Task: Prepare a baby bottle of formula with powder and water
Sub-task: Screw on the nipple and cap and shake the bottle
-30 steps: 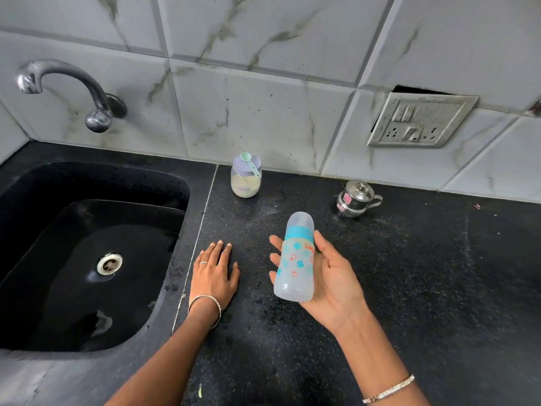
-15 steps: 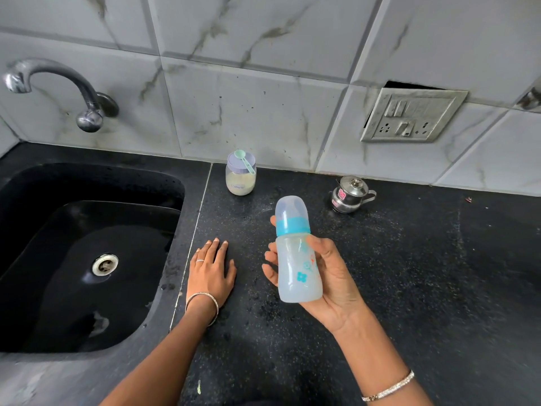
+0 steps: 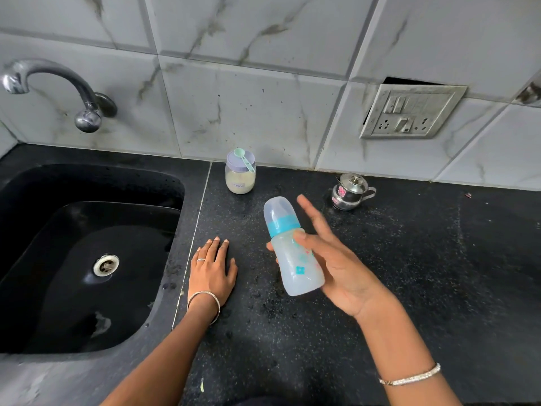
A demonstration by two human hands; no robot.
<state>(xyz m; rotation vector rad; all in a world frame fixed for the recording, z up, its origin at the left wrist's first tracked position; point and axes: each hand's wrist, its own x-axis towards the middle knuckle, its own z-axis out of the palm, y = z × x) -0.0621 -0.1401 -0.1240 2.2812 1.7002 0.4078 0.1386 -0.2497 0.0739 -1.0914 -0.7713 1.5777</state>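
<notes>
Left hand point(image 3: 212, 272): lies palm down and flat on the black table point(image 3: 409, 259), fingers straight and close together, pointing towards the wall, just beside the rim of the sink point(image 3: 87, 186); it grasps nothing. 1 ring point(image 3: 200, 259) on a finger, 1 bangle point(image 3: 203, 303) at the wrist. Right hand point(image 3: 336, 265): raised above the table with the palm turned leftward, grasping the baby bottle point(image 3: 289, 253); the thumb presses the front of the body just under the collar, fingertips show round its far left edge, and 1 finger stands out straight past the cap, clear of it. 1 bracelet point(image 3: 409, 376) on that forearm. Bottle: held off the table between the 2 hands, tilted with the cap leaning up and to the left. Body is cloudy translucent plastic with small teal and red prints; teal collar; clear domed cap in place. Contents cannot be determined. Formula jar point(image 3: 240, 177): upright at the back of the table near the wall, lilac lid on, pale powder inside, 1 green scoop point(image 3: 244, 161) lying across the lid. Steel pot point(image 3: 349, 191): lidded, to the right of the jar and well apart from it.
</notes>
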